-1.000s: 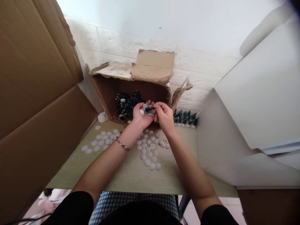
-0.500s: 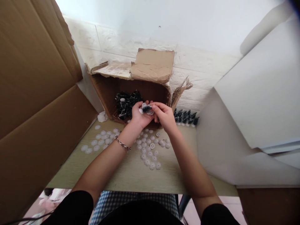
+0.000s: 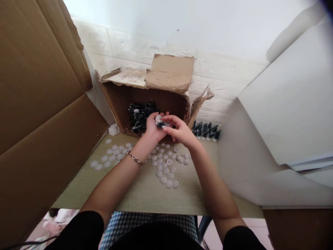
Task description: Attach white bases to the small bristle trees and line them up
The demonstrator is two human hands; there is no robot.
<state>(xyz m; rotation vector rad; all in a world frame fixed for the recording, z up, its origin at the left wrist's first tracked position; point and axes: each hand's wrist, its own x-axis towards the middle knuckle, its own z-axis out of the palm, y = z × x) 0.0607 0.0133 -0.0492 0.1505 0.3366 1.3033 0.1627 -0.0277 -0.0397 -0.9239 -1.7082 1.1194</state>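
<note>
My left hand [image 3: 153, 130] is cupped, palm up, in front of the cardboard box opening, with a few white round bases [image 3: 158, 118] held in it. Over that palm, my right hand [image 3: 184, 132] pinches a small dark green bottle-brush tree [image 3: 159, 124] between thumb and fingers. The tree lies tilted, its bristly part toward the left. My right fingers partly hide the bases and the tree's end. Behind my left hand, a heap of similar frosted trees [image 3: 140, 116] lies inside the box.
A torn cardboard box [image 3: 170, 78] lies on its side against the wall. Many white bases [image 3: 163, 180] are spread over the table [image 3: 145, 199]. Rows of standing trees [image 3: 206, 130] are at the right. Tall cardboard [image 3: 39, 114] and a white panel [image 3: 260, 152] flank the table.
The small tree has shifted slightly left and down over my left palm. My right thumb and fingers have moved left and turned around it. My left hand stays in place.
</note>
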